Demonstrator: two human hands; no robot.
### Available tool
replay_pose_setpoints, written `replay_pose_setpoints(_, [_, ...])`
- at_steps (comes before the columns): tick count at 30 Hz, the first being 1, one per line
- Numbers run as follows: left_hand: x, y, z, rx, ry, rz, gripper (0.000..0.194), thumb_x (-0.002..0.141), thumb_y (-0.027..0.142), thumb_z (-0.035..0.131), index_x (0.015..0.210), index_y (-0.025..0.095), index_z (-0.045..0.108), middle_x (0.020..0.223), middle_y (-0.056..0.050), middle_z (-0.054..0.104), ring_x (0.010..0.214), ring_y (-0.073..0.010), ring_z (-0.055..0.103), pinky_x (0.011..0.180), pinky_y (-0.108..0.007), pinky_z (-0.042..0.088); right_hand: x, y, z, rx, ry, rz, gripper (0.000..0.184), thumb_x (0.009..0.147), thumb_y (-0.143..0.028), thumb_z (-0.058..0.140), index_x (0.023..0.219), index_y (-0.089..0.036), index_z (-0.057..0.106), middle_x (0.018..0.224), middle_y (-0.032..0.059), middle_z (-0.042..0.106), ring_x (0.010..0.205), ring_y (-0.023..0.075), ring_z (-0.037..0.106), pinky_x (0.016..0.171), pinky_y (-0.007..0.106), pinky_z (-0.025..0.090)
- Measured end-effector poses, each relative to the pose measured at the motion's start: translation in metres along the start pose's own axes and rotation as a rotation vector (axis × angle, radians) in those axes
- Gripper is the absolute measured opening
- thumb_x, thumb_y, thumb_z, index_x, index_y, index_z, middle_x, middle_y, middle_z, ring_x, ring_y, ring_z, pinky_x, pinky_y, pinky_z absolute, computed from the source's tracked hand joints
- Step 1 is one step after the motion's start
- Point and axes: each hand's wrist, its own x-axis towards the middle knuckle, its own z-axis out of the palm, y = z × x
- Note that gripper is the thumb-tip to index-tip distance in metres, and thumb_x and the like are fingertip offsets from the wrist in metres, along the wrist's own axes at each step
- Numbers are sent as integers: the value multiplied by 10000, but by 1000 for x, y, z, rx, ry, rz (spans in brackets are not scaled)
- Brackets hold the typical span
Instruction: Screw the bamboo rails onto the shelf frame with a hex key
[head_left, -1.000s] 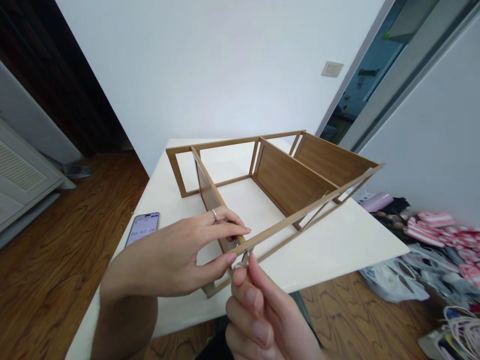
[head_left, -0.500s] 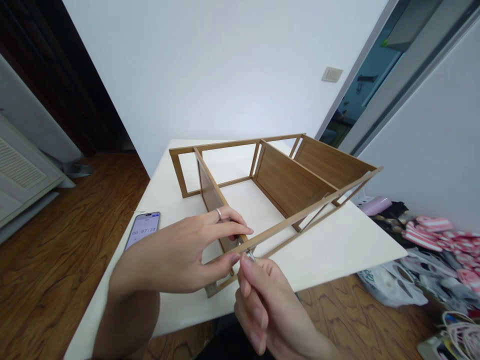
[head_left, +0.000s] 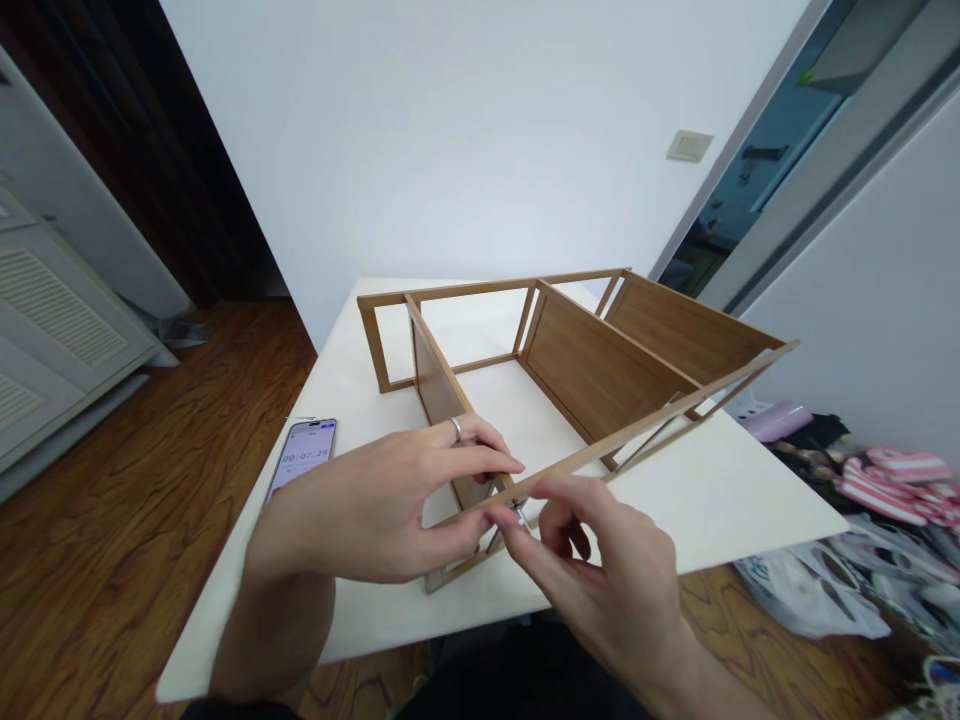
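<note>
Left hand [head_left: 390, 500]: grasping near end of left panel [head_left: 435, 385] of wooden frame [head_left: 592, 458]. Right hand [head_left: 607, 570]: fingertips pinching small metal part [head_left: 522, 514] at frame rail.

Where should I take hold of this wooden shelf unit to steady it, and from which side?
I'd grip the wooden shelf unit by its near upper rail, right of the right hand, coming from above. That stretch is slim and raised off the table, with open space beneath for fingers to wrap around.
</note>
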Motion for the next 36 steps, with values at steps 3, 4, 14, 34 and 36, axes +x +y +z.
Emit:
replay_pose_setpoints(3, [1,1,-1,-10,10,22,317,1020,222,625,1328,165,681,1338,-86,670,1224,-181,682,1118,-269,517,8,7,-7,-12,-141,-244,72,1041,-168,655,1097,-203,626,725,-48,637,579,78,574,578,190,464])
replay_pose_setpoints(4, [1,1,-1,-11,13,24,339,1020,220,623,1350,155,672,1343,-89,669,1228,-179,680,1120,-266,514,11,9,-9,-15,-175,-288,54,1055,-172,635,1101,-194,620,775,-21,668,636,93,615,611,203,486])
replay_pose_setpoints(14, [-1,1,1,-30,-19,-29,357,1038,268,615,1380,175,661,1384,-68,641,1245,-171,676,1144,-262,498,49,13,-48,-303,-352,-714,96,1026,-156,654,1092,-143,723,795,18,721,682,154,642,614,325,521])
replay_pose_setpoints(34, [-1,0,2,-17,-32,-35,276,1035,235,590,1303,220,655,1326,-37,642,1211,-155,679,1072,-222,497,54,49,-56,-532,-427,-1116,347,1020,-182,681,682,-208,609,611,-40,474,531,128,417,503,342,322])
replay_pose_setpoints(36, [-2,-1,3,-6,-32,-34,269,1043,242,582,1304,236,648,1327,-31,636,1224,-158,672,1063,-227,504,25,55,-39,-446,-352,-903,399,1044,-155,619,657,-216,546,613,-41,478,543,124,410,528,329,329])
